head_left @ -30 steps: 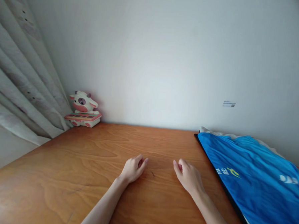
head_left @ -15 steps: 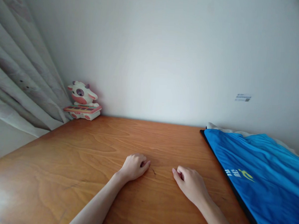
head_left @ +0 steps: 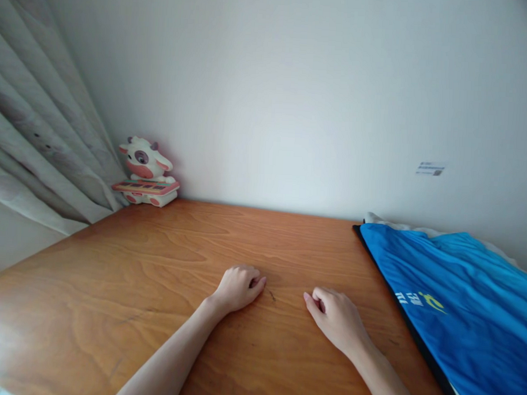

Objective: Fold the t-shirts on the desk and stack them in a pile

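Note:
My left hand (head_left: 240, 289) rests on the wooden table (head_left: 252, 238), its fingers curled into a loose fist and its thumb pointing right. To its right lies my right hand (head_left: 337, 318), curled the same way, thumb pointing left. A stretch of bare wood separates the two hands. Nothing shows in either fist. Closest to my right hand is a blue cloth (head_left: 435, 295) with a yellow and white print, spread along the right side of the table.
A toy cow with a small keyboard (head_left: 146, 171) stands in the far left corner. Pale curtains (head_left: 42, 121) hang down the left side. The white wall (head_left: 269, 97) rises behind the table, with a small printed label (head_left: 430, 168) on it at right.
The whole view has shifted very slightly, with the toy and cloth a little higher in the picture. Both hands stay in place, curled as before.

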A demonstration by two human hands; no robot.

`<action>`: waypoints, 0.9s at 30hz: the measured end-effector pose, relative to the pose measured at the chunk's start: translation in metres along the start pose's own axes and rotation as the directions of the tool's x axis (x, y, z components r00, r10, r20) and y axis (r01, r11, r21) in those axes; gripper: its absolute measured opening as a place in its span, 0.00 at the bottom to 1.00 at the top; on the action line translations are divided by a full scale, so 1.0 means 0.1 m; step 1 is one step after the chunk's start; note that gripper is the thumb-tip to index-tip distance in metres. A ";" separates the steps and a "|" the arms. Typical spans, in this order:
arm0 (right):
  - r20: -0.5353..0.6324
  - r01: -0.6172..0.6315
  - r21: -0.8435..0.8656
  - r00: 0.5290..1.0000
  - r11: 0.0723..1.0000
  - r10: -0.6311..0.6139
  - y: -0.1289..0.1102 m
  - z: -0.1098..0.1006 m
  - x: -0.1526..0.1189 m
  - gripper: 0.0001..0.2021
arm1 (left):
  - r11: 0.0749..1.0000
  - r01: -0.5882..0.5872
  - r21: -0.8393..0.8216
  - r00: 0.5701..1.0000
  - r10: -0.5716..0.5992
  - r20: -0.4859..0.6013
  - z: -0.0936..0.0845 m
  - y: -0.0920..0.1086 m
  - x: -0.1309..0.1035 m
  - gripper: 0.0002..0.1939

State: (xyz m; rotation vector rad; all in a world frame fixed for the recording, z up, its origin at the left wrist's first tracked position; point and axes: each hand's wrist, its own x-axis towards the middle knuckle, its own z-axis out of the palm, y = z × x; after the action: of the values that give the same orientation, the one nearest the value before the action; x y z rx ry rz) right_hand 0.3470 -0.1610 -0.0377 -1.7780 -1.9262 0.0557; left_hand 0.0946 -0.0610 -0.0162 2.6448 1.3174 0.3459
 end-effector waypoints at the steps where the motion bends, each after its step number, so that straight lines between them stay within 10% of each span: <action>1: 0.000 0.002 0.001 1.000 1.000 -0.002 0.00 0.00 0.00 0.22 | 1.000 0.002 -0.004 1.000 -0.002 -0.001 0.00 0.00 0.00 0.20; 27: 0.017 -0.013 0.020 1.000 1.000 0.013 -0.01 -0.01 0.00 0.22 | 1.000 0.001 -0.012 1.000 -0.001 -0.005 0.02 -0.02 0.00 0.20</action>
State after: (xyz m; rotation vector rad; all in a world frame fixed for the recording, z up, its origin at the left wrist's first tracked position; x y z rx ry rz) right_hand 0.3463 -0.1618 -0.0368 -1.7822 -1.9197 0.0949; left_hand 0.0941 -0.0599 -0.0188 2.6351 1.3132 0.3603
